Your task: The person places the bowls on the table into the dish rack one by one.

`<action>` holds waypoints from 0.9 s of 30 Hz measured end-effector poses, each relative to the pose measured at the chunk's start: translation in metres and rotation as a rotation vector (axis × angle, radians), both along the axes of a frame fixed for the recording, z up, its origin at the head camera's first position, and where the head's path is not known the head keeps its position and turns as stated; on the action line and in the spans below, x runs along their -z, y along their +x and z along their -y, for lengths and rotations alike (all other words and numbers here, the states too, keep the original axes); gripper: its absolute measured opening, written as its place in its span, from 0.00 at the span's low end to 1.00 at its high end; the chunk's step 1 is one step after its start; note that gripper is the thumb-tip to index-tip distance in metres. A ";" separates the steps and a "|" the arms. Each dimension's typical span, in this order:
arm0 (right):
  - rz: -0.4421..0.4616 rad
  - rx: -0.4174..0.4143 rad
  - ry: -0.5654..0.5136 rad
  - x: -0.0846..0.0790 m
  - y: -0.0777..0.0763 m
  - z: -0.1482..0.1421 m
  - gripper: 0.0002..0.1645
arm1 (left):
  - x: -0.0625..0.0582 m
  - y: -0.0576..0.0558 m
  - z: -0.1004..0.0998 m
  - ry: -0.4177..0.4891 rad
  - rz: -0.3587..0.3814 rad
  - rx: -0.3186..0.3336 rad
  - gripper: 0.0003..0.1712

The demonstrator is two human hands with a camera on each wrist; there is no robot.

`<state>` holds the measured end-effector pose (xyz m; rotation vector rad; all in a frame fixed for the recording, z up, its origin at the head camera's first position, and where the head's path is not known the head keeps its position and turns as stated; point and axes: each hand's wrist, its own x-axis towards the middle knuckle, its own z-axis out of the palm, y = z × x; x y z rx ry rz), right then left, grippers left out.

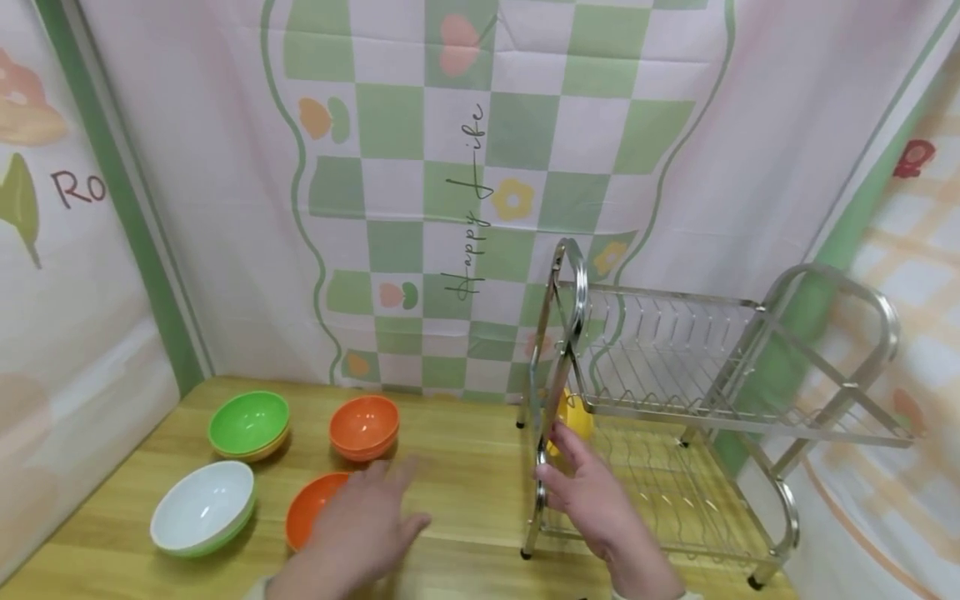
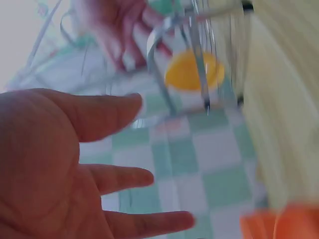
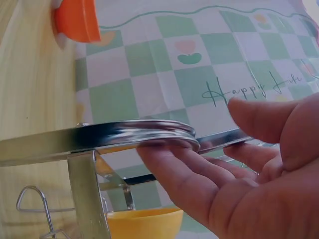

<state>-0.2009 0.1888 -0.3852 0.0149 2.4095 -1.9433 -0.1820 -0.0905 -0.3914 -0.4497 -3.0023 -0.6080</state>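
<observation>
My left hand (image 1: 356,529) is blurred in the head view and hovers by the near orange bowl (image 1: 309,508), covering part of it. In the left wrist view its thumb and fingers (image 2: 127,180) are spread, with nothing between them. My right hand (image 1: 596,496) is at the left end of the silver two-tier dish rack (image 1: 750,554). Its fingers reach beside the metal side frame (image 3: 134,134), the thumb standing apart; whether they touch the frame I cannot tell. Just beyond the hand, a yellow bowl (image 1: 576,421) sits in the rack's lower tier, partly hidden by the frame.
Behind the near orange bowl stands another orange bowl (image 1: 364,425), seemingly stacked. At the left are a green bowl (image 1: 249,421) on a yellowish one and a white-lined bowl (image 1: 204,507) with a green outside. A checkered curtain (image 1: 457,208) hangs behind the wooden table (image 1: 468,475).
</observation>
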 end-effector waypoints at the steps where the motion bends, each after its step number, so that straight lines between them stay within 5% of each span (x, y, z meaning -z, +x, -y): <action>1: -0.005 0.007 0.023 0.000 0.000 0.001 0.46 | -0.001 -0.001 0.009 -0.004 0.003 -0.034 0.42; 5: -0.043 0.049 0.177 0.003 -0.003 0.002 0.46 | -0.003 -0.008 0.048 -0.003 0.028 -0.104 0.42; 11: -0.082 0.085 0.366 0.008 -0.007 0.003 0.45 | 0.002 -0.018 0.098 0.101 0.118 -0.117 0.45; 17: -0.074 0.098 0.414 0.010 -0.008 0.003 0.45 | 0.015 -0.016 0.128 0.379 0.278 -0.104 0.54; 27: -0.056 0.088 0.455 0.010 -0.010 0.001 0.44 | 0.058 -0.003 0.155 0.776 0.462 0.062 0.65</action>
